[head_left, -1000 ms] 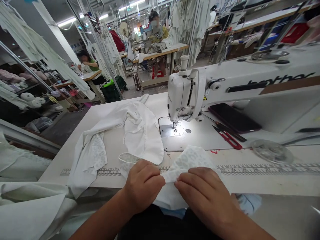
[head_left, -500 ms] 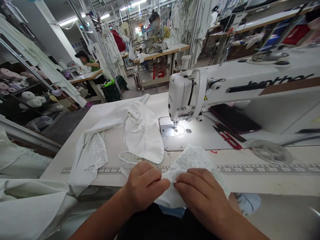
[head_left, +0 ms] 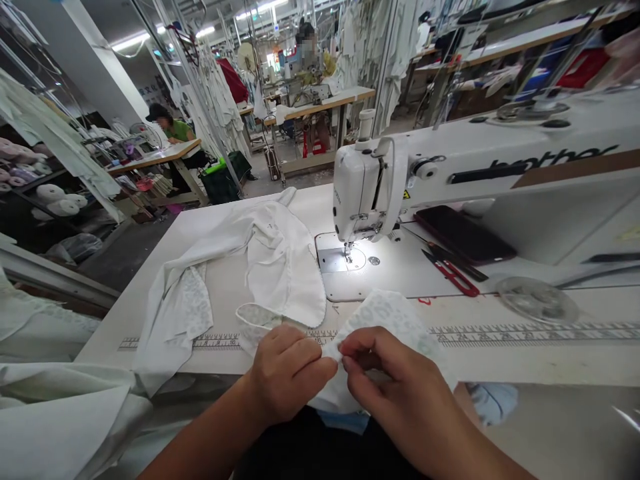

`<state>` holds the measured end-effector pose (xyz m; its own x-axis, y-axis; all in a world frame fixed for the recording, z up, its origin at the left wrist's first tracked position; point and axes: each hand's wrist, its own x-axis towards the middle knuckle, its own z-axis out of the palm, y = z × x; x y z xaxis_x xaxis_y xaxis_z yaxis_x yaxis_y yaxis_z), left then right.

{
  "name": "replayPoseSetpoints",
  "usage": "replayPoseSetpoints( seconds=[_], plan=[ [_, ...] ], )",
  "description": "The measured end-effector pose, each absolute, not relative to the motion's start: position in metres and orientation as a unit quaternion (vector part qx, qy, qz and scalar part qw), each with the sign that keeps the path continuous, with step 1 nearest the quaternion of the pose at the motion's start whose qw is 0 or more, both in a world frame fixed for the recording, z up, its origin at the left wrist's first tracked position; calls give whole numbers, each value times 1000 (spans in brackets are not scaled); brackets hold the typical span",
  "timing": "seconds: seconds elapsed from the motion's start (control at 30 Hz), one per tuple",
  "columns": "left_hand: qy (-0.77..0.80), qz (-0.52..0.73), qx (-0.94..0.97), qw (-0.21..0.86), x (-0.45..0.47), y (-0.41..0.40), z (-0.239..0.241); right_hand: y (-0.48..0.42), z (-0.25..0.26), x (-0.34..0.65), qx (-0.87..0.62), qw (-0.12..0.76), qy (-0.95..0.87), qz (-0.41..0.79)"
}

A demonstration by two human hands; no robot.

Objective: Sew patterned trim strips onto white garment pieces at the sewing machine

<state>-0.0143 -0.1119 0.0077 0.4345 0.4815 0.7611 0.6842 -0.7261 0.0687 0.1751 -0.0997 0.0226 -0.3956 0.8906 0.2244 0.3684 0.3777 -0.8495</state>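
Observation:
At the table's front edge, my left hand is closed in a fist on a white fabric piece with a pale spotted print. Close beside it, my right hand has thumb and index finger almost together at the fabric's edge; whether the cloth is pinched between the tips is hard to make out. The spotted piece drapes over the edge towards my lap. A larger white garment piece with a stitched curved edge lies left of the needle. Beyond my hands stands the white sewing machine, its lamp lighting the needle plate.
Red-handled snips, a dark phone and a clear round dish lie right of the needle. A printed ruler runs along the table front. More white fabric hangs at left. Co-workers sit at machines behind.
My right hand has turned and its fingers have gone from lying together over the cloth to a thumb-and-index pinch shape. The left hand stays in place. The view has shifted slightly.

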Motion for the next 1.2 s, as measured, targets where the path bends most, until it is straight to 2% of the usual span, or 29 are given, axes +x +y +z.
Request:
replayPoseSetpoints(
  seconds=[0.53, 0.7, 0.8, 1.0, 1.2],
  plan=[
    [-362, -403, -832, 119, -11, -108, 10, -95, 18, 172, -423, 373, -671, 481],
    [-362, -413, -828, 110, -9, -107, 11, -95, 18, 173, -439, 384, -660, 474],
    [-368, -411, -827, 104, -10, -106, 11, -92, 18, 178, -410, 357, -687, 482],
    [-374, -393, -833, 106, -12, -107, 9, -86, 20, 185, -353, 308, -789, 398],
    [-376, -379, -839, 104, -12, -108, 11, -86, 29, 182, -361, 261, -826, 347]
  ],
)
